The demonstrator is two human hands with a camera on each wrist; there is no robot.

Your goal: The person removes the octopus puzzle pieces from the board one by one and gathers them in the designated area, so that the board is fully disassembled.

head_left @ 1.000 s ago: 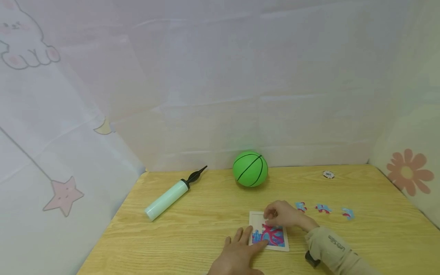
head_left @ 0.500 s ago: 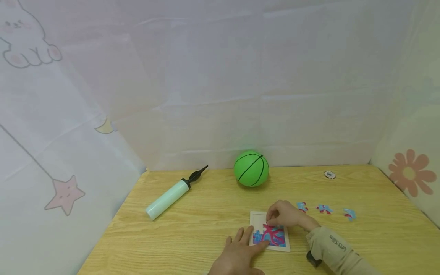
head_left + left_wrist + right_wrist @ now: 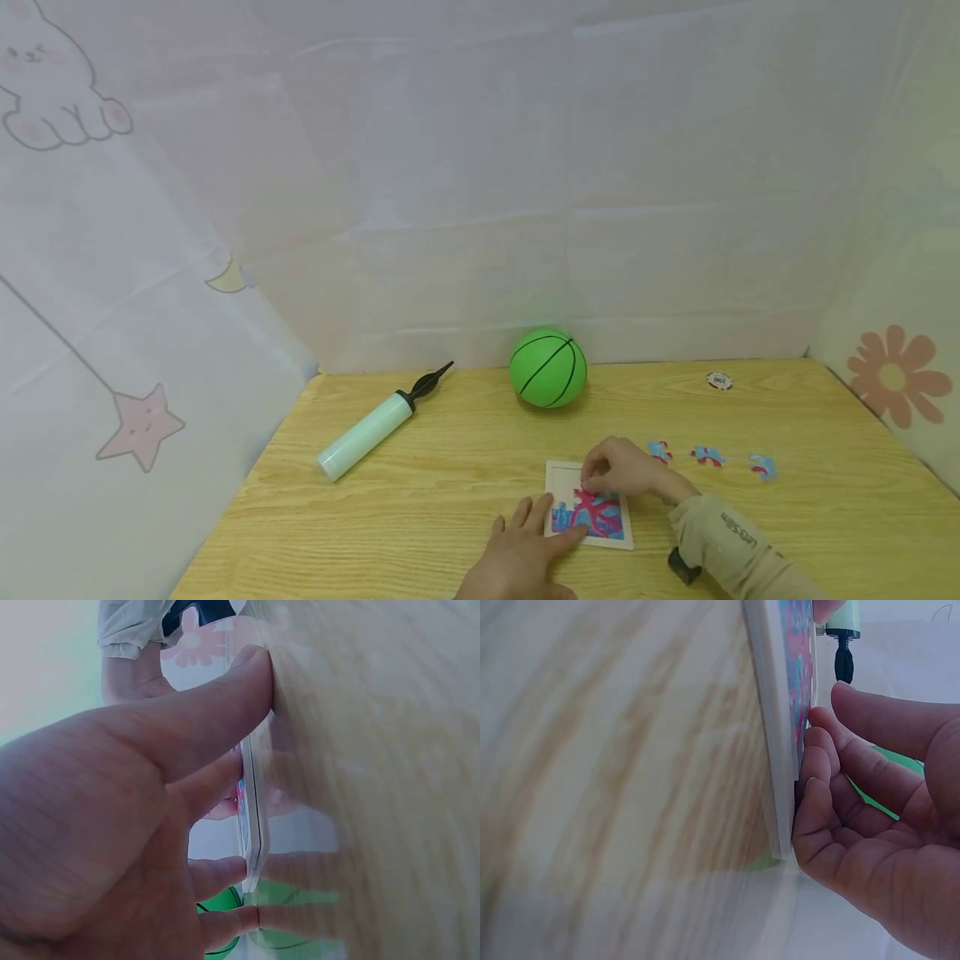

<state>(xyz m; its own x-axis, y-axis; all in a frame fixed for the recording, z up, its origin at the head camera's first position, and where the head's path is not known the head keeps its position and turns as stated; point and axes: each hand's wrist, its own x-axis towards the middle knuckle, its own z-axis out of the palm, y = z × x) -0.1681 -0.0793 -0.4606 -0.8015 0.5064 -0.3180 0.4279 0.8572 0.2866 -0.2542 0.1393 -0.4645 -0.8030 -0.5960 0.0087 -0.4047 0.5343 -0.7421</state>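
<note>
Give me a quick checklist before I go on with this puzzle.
1. Tray lying flat on the table: ok.
2. Left hand at the tray: ok, fingers at its left edge and over the puzzle.
3. Puzzle filled in: not ok, the tray's far left corner is bare.
4. Right hand gripping a piece: cannot tell, the fingers hide what is under them.
5. Loose pieces in sight: ok, three lie apart to the right of the tray.
6. Ball and pump out of the way: ok, neither touches the tray.
</note>
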